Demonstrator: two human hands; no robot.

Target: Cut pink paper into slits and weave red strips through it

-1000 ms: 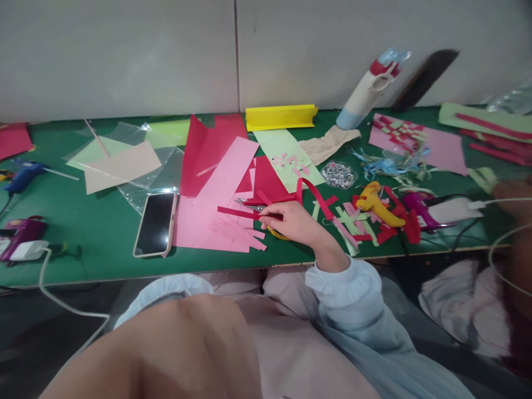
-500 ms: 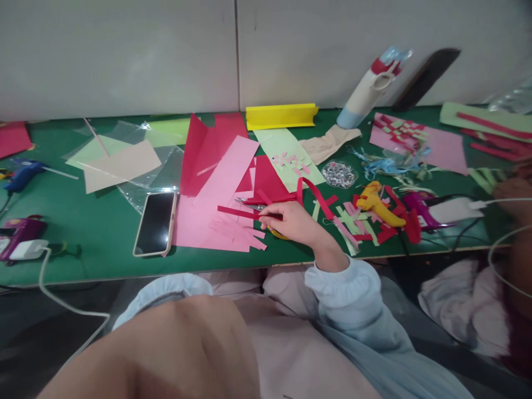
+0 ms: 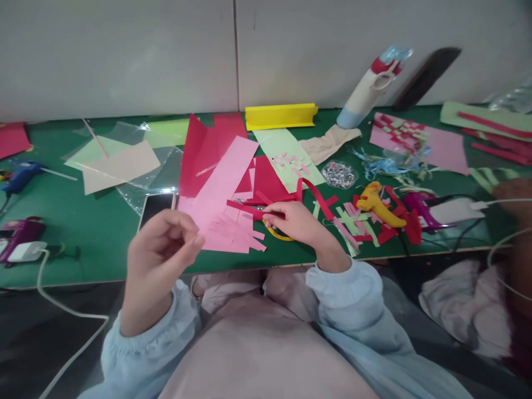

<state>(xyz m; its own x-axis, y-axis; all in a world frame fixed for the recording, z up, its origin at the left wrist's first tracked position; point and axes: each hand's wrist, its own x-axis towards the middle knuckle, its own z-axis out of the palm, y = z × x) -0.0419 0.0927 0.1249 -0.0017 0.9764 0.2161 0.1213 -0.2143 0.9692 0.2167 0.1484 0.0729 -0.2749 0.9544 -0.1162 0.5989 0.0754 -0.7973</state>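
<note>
My right hand (image 3: 293, 221) pinches a narrow red paper strip (image 3: 243, 209), whose free end points left over the pink paper. Under this hand lies a pair of scissors with yellow handles (image 3: 282, 237); the blades are partly covered by the strip. My left hand (image 3: 160, 260) is raised at the table's front edge, its fingers curled and the thumb close to the index fingertip. I see nothing between them. It covers the lower part of a phone (image 3: 158, 203). Beneath the strip are pink paper (image 3: 220, 194) and cut pink strips (image 3: 236, 233).
Cut paper scraps (image 3: 344, 216) and a yellow glue gun (image 3: 380, 205) lie to the right. A bag of small beads (image 3: 339, 174) and a leaning bottle (image 3: 366, 91) stand behind. Left are a blue glue gun (image 3: 25, 176) and white cable (image 3: 45, 293). Another person's arm (image 3: 515, 238) is far right.
My left arm has swung down from close to the camera, bringing the left hand into view before the phone. The red strip in my right hand has shifted slightly right and up.
</note>
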